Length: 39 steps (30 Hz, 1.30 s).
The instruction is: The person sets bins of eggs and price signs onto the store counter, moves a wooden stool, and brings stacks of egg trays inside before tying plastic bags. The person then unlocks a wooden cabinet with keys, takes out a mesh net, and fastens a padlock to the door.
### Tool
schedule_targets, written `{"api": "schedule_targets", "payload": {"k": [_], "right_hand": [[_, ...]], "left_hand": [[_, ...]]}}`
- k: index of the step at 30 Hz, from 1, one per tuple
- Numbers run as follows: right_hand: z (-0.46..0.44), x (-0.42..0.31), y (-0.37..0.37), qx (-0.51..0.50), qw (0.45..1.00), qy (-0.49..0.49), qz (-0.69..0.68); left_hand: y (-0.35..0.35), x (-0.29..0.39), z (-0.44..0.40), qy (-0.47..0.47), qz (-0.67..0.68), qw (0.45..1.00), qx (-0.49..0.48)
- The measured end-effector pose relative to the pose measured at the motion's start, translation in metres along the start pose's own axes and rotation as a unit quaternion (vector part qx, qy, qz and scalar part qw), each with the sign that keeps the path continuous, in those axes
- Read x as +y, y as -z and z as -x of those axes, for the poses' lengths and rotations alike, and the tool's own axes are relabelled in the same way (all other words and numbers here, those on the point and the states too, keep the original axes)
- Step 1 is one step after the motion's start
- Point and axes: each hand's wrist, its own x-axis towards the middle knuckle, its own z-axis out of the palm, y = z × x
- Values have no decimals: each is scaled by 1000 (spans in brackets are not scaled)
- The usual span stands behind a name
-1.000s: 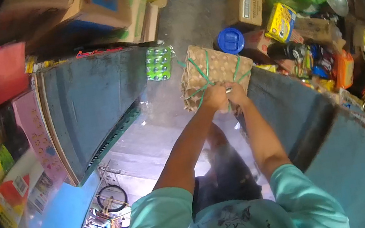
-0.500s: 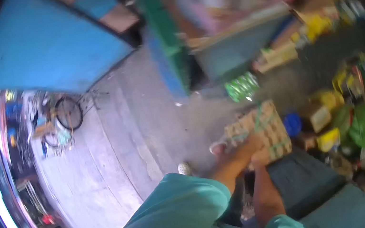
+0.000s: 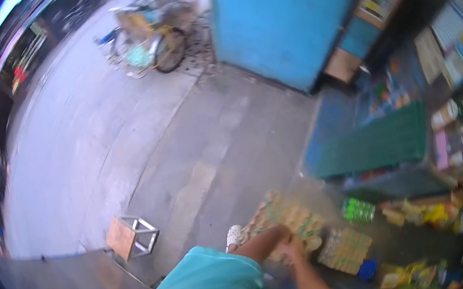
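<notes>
A stack of brown egg trays (image 3: pixel 301 215), tied with green string, is below my hands, close to my white shoe (image 3: pixel 233 236). My left hand (image 3: pixel 283 234) and my right hand (image 3: pixel 295 248) are close together over the middle of the stack. Both look closed on it, near the green string; blur hides the exact finger grip. A second tied stack of egg trays (image 3: pixel 347 249) lies just to the right. Beyond it are a green plastic-wrapped pack (image 3: pixel 358 210) and a blue round object (image 3: pixel 367 270).
A small stool (image 3: pixel 131 237) stands on the floor to the left. A tall blue panel (image 3: pixel 295 11) and a green bench-like surface (image 3: pixel 372 142) are ahead. Crowded goods (image 3: pixel 439 214) line the right side. A cycle (image 3: pixel 156 44) is parked farther off on the pavement.
My view has swung left. Both hands and the egg trays they hold have shifted toward the left, away from the second stack, which now shows separately at the right.
</notes>
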Motion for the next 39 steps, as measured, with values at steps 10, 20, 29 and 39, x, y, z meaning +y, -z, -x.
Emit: {"api": "schedule_targets", "payload": {"k": [10,20,29,39], "right_hand": [[62,-217,-136,-270,888,362,83],[11,-148,19,-170,938,292,-82],[-181,272,61,126,977,-145,-97],[-155,499,43,82,872,-412,-251]], "left_hand": [[-60,-172,290,235,223,940,106],[-175,-211,381,274,422,854,131],[-141,-141,339,379,373,846,38],[-97,-50,223,456,299,838,5]]}}
